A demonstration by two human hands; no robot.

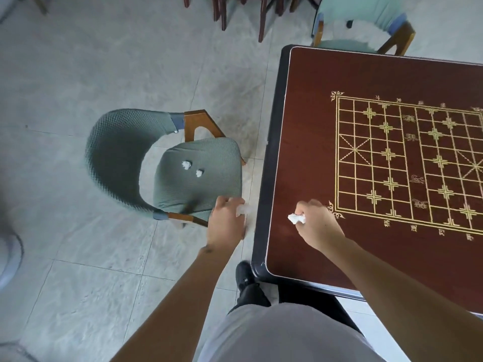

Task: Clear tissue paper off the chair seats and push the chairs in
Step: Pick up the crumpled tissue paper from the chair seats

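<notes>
White tissue is the thing to watch: two small crumpled wads (pixel 192 169) sit mid-seat on the green-covered chair (pixel 198 176), close together but apart, not yet picked up. Chair is pulled well out from the worktop (pixel 313 178), angled w/ its curved back toward the left of view.

Left hand (pixel 226 220) hangs over the seat's near-right corner, fingers curled round a pale wad of tissue (pixel 243 209); blurred, so can't tell how firm the hold is. Right hand (pixel 317 223) is over the worktop's near-left corner, fist closed on another crumpled tissue (pixel 296 218) that sticks out past the fingers.

Risks, as I judge them:
- Both hands already loaded. Reaching for the two seat wads w/ a full fist could squeeze out what's held, so it drops to the floor or back on the seat.
- Wads are light and tiny; a fast sweep of the arm or a nudge to the chair could roll them off the seat edge or into the gap by the backrest.
- Pushing the chair in before the seat is cleared hides the wads under the worktop edge, and the step gets missed.
- Chair sits skewed; a shove from the corner may swing it so an armrest hits the worktop rim instead of sliding in straight.

Second chair (pixel 366 30) at the far side looks partly tucked; seat contents unclear.
</notes>
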